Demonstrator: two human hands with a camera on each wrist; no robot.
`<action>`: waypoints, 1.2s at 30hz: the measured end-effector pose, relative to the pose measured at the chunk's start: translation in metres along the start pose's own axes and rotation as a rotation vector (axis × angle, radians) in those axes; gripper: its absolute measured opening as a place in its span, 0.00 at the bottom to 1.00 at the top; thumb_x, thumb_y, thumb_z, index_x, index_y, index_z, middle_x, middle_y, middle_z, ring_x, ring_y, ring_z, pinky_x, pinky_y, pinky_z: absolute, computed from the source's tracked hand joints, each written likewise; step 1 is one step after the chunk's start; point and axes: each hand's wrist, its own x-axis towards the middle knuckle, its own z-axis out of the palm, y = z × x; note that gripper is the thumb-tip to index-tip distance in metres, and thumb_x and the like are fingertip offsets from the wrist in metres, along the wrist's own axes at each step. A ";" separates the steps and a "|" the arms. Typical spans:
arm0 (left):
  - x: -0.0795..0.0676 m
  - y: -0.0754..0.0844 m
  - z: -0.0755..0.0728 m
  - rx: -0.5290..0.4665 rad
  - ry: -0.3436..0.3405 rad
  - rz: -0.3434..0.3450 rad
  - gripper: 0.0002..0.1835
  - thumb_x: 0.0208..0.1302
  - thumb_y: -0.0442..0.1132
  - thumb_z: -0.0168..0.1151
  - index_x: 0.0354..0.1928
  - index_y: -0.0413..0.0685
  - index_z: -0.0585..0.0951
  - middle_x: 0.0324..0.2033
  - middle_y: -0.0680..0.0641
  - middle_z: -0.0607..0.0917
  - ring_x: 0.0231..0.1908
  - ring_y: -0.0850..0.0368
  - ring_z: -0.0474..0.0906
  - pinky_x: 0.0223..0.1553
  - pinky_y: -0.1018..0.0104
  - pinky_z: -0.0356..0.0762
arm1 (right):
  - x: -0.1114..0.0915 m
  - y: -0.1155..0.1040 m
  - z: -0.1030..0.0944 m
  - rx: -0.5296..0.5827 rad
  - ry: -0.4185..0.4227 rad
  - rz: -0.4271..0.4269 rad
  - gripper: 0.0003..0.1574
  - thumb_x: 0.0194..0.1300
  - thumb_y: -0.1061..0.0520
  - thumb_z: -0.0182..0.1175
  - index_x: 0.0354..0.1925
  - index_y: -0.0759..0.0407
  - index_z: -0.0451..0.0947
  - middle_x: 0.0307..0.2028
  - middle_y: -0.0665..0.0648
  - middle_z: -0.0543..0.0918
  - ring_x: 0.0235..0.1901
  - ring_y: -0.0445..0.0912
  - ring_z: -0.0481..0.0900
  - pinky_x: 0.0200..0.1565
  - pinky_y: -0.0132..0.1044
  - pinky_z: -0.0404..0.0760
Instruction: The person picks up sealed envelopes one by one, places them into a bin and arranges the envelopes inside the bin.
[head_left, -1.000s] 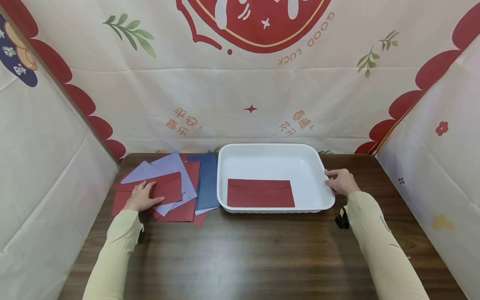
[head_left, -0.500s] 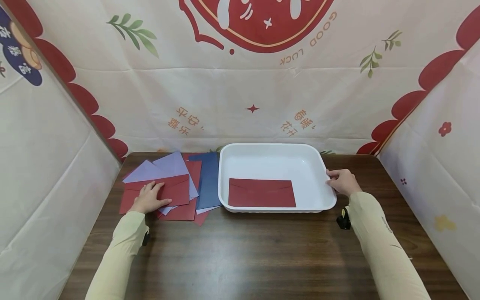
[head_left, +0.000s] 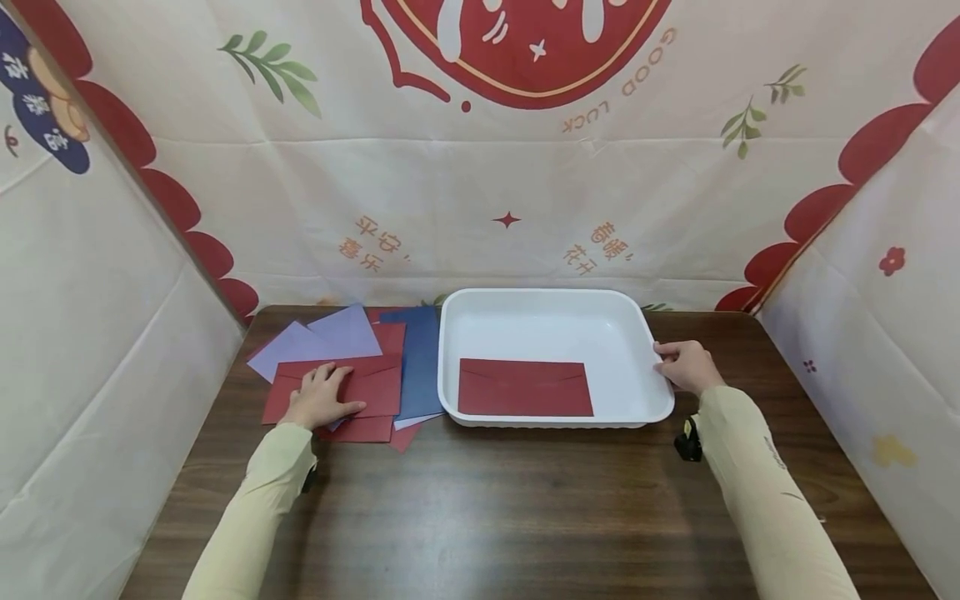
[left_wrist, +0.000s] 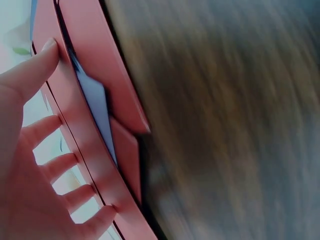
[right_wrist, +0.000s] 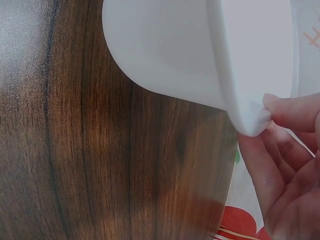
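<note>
With fingers spread, my left hand point(head_left: 318, 402) presses its fingertips on a red envelope point(head_left: 378, 385) atop a loose pile at the left. In the left wrist view the fingertips point(left_wrist: 49, 46) touch the face of that red envelope point(left_wrist: 95, 135). Purple envelopes point(head_left: 347, 327) and a dark blue envelope point(head_left: 420, 358) show from under it. My right hand point(head_left: 686, 367) pinches the right rim of a white tray point(head_left: 555, 421), thumb on top and fingers beneath in the right wrist view. Another red envelope point(head_left: 525, 387) lies flat inside the tray, near its front wall.
The tray stands on a dark wooden table point(head_left: 480, 517), its left side right beside the blue envelope. A printed cloth backdrop point(head_left: 465, 183) rises behind the table, and cloth walls point(head_left: 97, 333) flank both sides.
My left hand has slid the top red envelope to the right across the pile, covering more of the purple ones. The right hand keeps its pinch on the tray, which stays in place.
</note>
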 end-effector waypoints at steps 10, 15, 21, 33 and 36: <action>-0.001 0.024 0.006 0.038 0.024 -0.010 0.41 0.48 0.57 0.63 0.62 0.45 0.63 0.59 0.33 0.61 0.57 0.32 0.54 0.46 0.32 0.60 | 0.000 0.001 0.001 0.003 0.007 -0.005 0.30 0.58 0.64 0.56 0.58 0.73 0.64 0.33 0.64 0.73 0.30 0.49 0.73 0.32 0.43 0.80; -0.001 0.034 0.009 0.035 0.044 -0.012 0.39 0.48 0.57 0.63 0.61 0.47 0.65 0.57 0.34 0.63 0.55 0.33 0.56 0.45 0.32 0.61 | 0.001 0.003 0.001 -0.002 0.016 -0.012 0.29 0.58 0.64 0.55 0.58 0.73 0.65 0.33 0.64 0.74 0.29 0.49 0.73 0.31 0.42 0.80; 0.002 0.043 0.017 0.052 0.039 0.003 0.39 0.48 0.59 0.63 0.61 0.48 0.65 0.57 0.34 0.63 0.55 0.34 0.56 0.45 0.32 0.60 | 0.004 0.005 0.002 0.001 0.017 -0.015 0.29 0.58 0.64 0.56 0.58 0.73 0.65 0.33 0.64 0.74 0.30 0.49 0.72 0.31 0.42 0.80; 0.006 0.048 0.017 0.043 0.017 0.007 0.39 0.49 0.59 0.63 0.61 0.49 0.65 0.58 0.35 0.62 0.55 0.35 0.56 0.46 0.32 0.58 | 0.002 0.004 0.001 0.001 0.018 -0.014 0.29 0.58 0.64 0.56 0.58 0.73 0.65 0.32 0.63 0.73 0.29 0.48 0.72 0.29 0.38 0.80; 0.007 0.048 0.010 0.039 0.008 0.013 0.37 0.52 0.57 0.62 0.61 0.48 0.65 0.58 0.35 0.62 0.56 0.35 0.55 0.47 0.33 0.58 | 0.002 0.004 0.001 0.001 0.016 -0.014 0.29 0.58 0.64 0.56 0.58 0.73 0.65 0.32 0.63 0.73 0.29 0.48 0.72 0.30 0.40 0.80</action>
